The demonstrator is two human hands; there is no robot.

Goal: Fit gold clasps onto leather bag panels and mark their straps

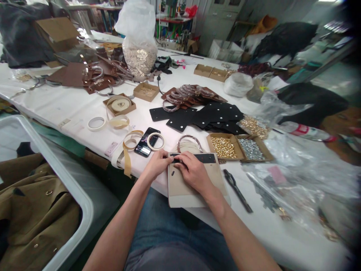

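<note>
A beige bag panel lies in front of me at the table's edge, with a black strip along its far end. My left hand is closed at the panel's left far corner, thumb on the strip. Over the panel, my right hand has its fingers pinched together at the strip, close to the left thumb. Whatever small piece is between the right fingers is hidden. Just beyond the panel shows a wrapped round handle. A dark punch-like tool lies right of the panel.
Small boxes hold gold studs and silver studs. Black pieces and brown handled panels are stacked beyond. A phone and tape rolls lie left. A plastic bin stands at lower left; plastic bags cover the right.
</note>
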